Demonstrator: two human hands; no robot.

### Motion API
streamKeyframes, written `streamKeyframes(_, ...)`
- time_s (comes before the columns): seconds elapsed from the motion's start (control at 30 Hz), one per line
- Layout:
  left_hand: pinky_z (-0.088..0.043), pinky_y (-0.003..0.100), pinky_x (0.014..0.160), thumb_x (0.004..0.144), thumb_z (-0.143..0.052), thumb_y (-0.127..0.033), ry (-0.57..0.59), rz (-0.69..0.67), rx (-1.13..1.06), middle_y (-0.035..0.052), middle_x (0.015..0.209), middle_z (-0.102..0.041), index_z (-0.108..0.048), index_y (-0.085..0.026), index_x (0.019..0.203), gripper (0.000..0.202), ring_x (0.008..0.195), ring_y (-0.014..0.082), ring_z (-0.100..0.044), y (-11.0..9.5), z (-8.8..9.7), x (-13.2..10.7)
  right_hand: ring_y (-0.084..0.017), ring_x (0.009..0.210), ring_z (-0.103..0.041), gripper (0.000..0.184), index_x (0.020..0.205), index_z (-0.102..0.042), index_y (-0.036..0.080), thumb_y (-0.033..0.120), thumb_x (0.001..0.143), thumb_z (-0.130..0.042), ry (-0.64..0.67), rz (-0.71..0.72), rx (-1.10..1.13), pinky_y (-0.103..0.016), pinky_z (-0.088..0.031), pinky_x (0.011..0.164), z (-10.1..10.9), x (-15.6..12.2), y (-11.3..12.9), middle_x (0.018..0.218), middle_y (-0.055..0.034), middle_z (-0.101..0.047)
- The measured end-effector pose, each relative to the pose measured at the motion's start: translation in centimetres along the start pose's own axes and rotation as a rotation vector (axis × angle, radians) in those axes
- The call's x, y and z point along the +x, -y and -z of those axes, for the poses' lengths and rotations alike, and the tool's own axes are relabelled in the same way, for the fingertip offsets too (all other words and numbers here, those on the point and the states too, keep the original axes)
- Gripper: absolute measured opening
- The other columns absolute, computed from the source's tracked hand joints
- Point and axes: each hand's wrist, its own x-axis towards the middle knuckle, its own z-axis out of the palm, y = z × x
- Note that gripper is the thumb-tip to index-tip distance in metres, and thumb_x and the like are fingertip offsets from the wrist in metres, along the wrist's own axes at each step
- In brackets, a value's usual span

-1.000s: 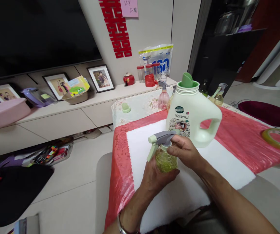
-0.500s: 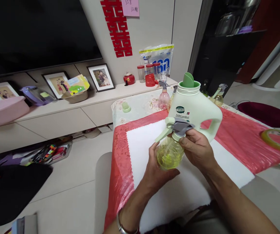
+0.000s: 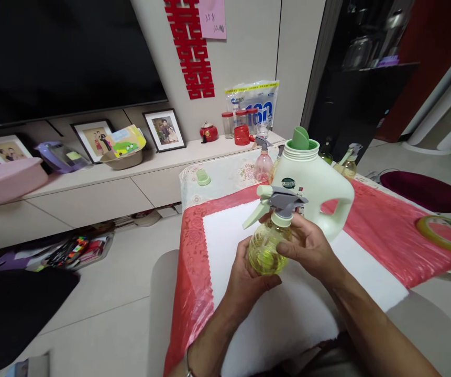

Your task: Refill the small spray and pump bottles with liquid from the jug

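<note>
I hold a small yellow spray bottle [image 3: 266, 246] with a grey and pale green trigger head above a white cloth [image 3: 288, 293]. My left hand [image 3: 246, 275] cups the bottle's round body from below and the left. My right hand [image 3: 307, 246] wraps the bottle's right side just under the trigger head. Right behind the bottle stands a large white detergent jug [image 3: 315, 186] with an open green spout. The bottle tilts a little to the right.
A red tablecloth [image 3: 382, 230] covers the table. A pink spray bottle [image 3: 263, 159], another yellow spray bottle [image 3: 349, 159] and a green cap [image 3: 203, 178] sit at the far side. A tape roll [image 3: 445, 233] lies at the right. A low cabinet [image 3: 91, 183] holds framed photos and jars.
The spray bottle was raised off the cloth and tipped, its trigger head now higher, in front of the jug. My right hand slid from the trigger head down to the bottle's neck and side.
</note>
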Motion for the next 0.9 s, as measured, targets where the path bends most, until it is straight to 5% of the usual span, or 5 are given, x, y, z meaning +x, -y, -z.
streamKeyframes(0.2, -0.055, 0.031, 0.093, 0.056, -0.097, -0.019, -0.054, -0.061, -0.011, 0.0075, 0.126, -0.071, -0.053, -0.024, 0.13, 0.086, 0.113, 0.0238, -0.069, -0.1, -0.1, 0.1, -0.019, 0.113, -0.061, 0.062, 0.133, -0.055, 0.02, 0.04, 0.081, -0.082, 0.025, -0.027, -0.135, -0.028, -0.054, 0.096, -0.4, 0.2, -0.4, 0.123, -0.0079, -0.06)
streamKeyframes(0.43, -0.057, 0.035, 0.091, 0.058, -0.096, -0.027, -0.209, -0.156, 0.095, 0.0102, 0.124, -0.072, -0.05, -0.023, 0.13, 0.085, 0.107, 0.0258, -0.072, -0.1, 0.2, 0.1, -0.026, 0.137, -0.046, 0.091, 0.147, -0.039, 0.023, 0.037, 0.072, -0.088, 0.008, -0.124, -0.212, -0.039, -0.042, 0.116, -1.3, 0.3, -1.3, 0.147, -0.0091, -0.046)
streamKeyframes(0.73, -0.055, 0.041, 0.099, 0.056, -0.096, -0.034, -0.244, -0.202, 0.168, 0.0148, 0.135, -0.065, -0.046, -0.024, 0.135, 0.094, 0.121, 0.0317, -0.067, 0.0, -0.5, -0.2, -0.025, 0.129, -0.054, 0.084, 0.14, -0.042, 0.022, 0.034, 0.071, -0.089, -0.064, -0.073, -0.222, -0.039, -0.048, 0.11, -1.7, -0.1, -1.9, 0.14, -0.0094, -0.053)
streamKeyframes(0.9, -0.054, 0.039, 0.097, 0.059, -0.095, -0.032, -0.213, -0.166, 0.23, 0.0132, 0.144, -0.056, -0.042, -0.029, 0.139, 0.096, 0.123, 0.029, -0.064, 0.3, -0.8, -0.6, -0.025, 0.12, -0.06, 0.08, 0.142, -0.043, 0.023, 0.033, 0.075, -0.086, -0.096, -0.012, -0.231, -0.036, -0.052, 0.102, -1.2, -1.2, 0.7, 0.131, -0.0085, -0.057)
